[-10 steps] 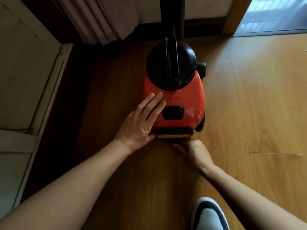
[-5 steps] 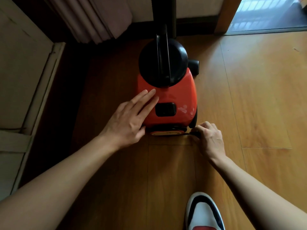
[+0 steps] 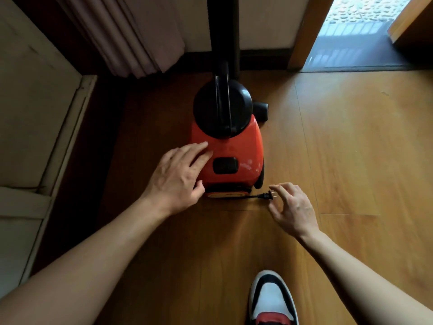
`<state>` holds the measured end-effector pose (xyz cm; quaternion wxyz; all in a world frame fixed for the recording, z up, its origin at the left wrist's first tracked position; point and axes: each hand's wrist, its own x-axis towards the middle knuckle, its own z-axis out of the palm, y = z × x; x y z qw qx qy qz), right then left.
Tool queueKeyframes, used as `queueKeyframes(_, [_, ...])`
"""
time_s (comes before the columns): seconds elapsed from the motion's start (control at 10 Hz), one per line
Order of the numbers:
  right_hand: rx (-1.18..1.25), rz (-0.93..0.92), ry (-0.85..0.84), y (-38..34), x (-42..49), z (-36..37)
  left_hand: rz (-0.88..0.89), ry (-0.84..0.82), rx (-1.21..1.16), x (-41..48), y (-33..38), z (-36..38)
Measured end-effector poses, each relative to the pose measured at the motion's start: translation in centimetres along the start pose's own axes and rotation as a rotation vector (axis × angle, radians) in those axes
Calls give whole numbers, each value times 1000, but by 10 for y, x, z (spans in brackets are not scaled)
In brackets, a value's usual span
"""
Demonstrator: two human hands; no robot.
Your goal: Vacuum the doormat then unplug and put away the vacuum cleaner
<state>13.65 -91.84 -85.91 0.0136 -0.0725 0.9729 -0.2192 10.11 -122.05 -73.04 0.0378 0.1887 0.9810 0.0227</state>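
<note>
cam: we look through one wide-angle head-worn camera | faces: forward and steeply down onto the floor [image 3: 351,160] | range: near, vacuum cleaner [image 3: 234,148] sits mid-frame | edges: wall [image 3: 264,19] along the top, our shoe [image 3: 271,301] at the bottom

Legible text, labels, brands, numbers: none.
Vacuum cleaner [image 3: 246,146]: the black panel [image 3: 225,165] on its red rear face carries no marking that can be read. The pale orange strip [image 3: 223,195] below that panel, at the base of the vacuum cleaner, is too blurred to read.
</note>
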Motion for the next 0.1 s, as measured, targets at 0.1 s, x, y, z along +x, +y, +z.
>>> queueKeyframes(0.1, [-33,24,-72,-20,6,-48,-84,-118,-79,-2,10,-38])
